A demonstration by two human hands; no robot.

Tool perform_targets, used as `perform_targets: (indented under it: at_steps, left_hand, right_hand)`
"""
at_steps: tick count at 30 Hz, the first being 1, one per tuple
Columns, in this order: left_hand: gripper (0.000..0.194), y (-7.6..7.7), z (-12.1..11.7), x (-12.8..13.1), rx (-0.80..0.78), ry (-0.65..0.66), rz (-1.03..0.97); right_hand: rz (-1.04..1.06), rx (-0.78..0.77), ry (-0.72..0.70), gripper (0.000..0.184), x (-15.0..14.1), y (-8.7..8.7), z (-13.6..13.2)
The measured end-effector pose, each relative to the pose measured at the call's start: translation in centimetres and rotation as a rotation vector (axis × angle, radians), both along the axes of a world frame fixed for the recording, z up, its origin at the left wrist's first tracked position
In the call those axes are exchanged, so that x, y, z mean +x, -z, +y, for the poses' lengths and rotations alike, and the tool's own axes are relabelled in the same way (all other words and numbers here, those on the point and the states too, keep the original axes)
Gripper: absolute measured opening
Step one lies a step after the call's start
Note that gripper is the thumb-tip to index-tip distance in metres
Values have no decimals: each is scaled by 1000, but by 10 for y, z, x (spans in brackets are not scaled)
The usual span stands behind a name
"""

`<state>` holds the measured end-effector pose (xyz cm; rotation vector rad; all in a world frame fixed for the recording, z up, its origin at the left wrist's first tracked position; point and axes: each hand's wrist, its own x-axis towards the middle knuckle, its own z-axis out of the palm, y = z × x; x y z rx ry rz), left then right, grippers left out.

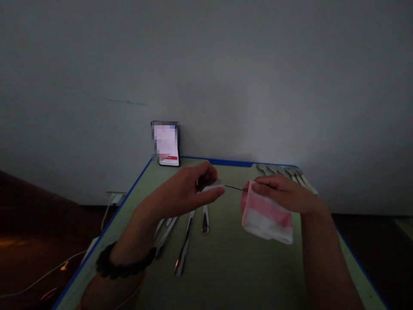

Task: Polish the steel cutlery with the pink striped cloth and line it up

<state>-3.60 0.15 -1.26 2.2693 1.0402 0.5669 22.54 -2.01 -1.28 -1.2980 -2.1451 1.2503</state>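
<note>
My left hand (187,189) is closed in a pinch on the bowl end of a metal spoon (222,185), held level above the green table (226,267). My right hand (284,193) is closed on a pink-and-white cloth (266,217), which is wrapped round the spoon's thin handle. The cloth hangs down below the right hand. A dark beaded bracelet (124,265) sits on my left wrist.
Several pieces of cutlery (183,241) lie on the table under my left hand. More spoons (287,172) lie in a row at the far right corner. A phone (166,144) with a lit screen leans against the wall. White cables (48,275) run along the floor at left.
</note>
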Motion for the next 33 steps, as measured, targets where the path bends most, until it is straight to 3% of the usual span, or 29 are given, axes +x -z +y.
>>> perform_targets:
  at_steps: [4, 8, 14, 20, 29, 33]
  left_hand:
    - [34, 1, -6, 12, 23, 70, 99]
    - [40, 4, -9, 25, 46, 93, 145]
    - [35, 3, -8, 27, 54, 19, 115]
    - [32, -3, -12, 25, 48, 60, 86]
    - [38, 0, -17, 28, 78, 111, 110]
    - [39, 2, -17, 31, 102, 108, 149]
  right_hand:
    - [42, 50, 108, 40, -2, 0, -2]
    - [77, 265, 226, 37, -17, -9, -8]
    - [-43, 323, 33, 35, -42, -14, -19]
    - [-394, 364, 22, 37, -37, -11, -23]
    - [-344, 406, -58, 32, -43, -12, -20]
    - [-270, 344, -120, 33, -36, -11, -16]
